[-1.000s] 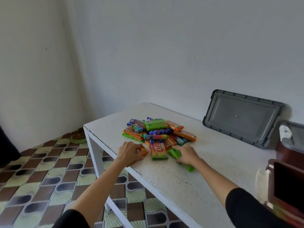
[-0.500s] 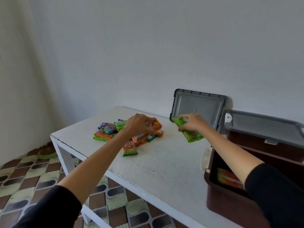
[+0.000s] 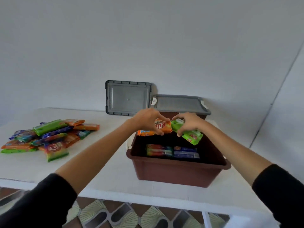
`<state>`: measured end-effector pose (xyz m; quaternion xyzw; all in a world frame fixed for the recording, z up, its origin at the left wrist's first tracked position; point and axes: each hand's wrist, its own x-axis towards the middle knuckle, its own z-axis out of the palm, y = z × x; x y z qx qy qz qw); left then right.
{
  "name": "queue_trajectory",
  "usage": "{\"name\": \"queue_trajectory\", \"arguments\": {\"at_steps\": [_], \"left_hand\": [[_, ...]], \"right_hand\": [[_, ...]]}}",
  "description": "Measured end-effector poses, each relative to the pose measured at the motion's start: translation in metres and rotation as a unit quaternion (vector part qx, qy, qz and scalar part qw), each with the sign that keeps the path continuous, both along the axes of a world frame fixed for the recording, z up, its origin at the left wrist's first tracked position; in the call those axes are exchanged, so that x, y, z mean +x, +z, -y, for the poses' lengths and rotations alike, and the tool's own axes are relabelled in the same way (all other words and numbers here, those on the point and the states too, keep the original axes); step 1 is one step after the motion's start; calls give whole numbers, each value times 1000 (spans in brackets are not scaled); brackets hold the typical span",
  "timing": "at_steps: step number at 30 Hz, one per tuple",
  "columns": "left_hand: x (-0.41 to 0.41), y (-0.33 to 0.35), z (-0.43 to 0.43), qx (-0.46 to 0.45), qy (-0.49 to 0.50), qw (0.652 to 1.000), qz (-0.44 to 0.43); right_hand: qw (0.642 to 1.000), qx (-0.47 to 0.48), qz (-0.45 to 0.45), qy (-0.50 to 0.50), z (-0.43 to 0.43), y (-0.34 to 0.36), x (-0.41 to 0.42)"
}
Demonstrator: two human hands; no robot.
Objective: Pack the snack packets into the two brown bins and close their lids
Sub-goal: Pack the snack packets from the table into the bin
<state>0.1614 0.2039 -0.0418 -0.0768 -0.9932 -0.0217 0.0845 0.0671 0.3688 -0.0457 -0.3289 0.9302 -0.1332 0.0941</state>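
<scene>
Snack packets (image 3: 49, 135) lie mostly in a loose pile at the left of the white surface (image 3: 102, 175), well apart from the open brown bin (image 3: 177, 173), where 2 packets (image 3: 172, 152) lie flat on the floor. The step in hand looks like loading: both forearms reach forward and converge above the bin's far half. The left hand (image 3: 148, 120) has its grip closed around orange packets (image 3: 162, 127), thumb under and fingers on top. The right hand (image 3: 189, 122) curls its grip over green packets (image 3: 190, 136), which tilt downward. The next move probably calls for lowering both loads beside the 2 inside and releasing them flat. 1 grey lid (image 3: 179, 102) lies just behind the bin; another lid (image 3: 128, 97) leans on the wall.
</scene>
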Motion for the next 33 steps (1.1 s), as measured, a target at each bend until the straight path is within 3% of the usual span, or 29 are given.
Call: {"name": "queue_trajectory", "arguments": {"at_steps": [8,14,16,19,22,33], "left_hand": [[-34,-55,-18,-78,-22,994,74],[-44,-79,-19,-92,-29,990,99],[-43,-82,-19,-94,-24,991,95],[-41,-90,-18,-133,-8,976,174],[-41,-91,-15,-160,-14,970,184],[-45,-94,-14,-127,-19,981,148]], "right_hand": [[995,68,-68,18,-21,-63,-2],[989,35,-146,10,-19,-85,-7],[989,76,-130,7,-18,-87,-7],[981,182,-56,43,-19,-90,-9],[962,233,-93,104,-16,-82,-13],[970,175,-125,116,-21,-89,-21]]}}
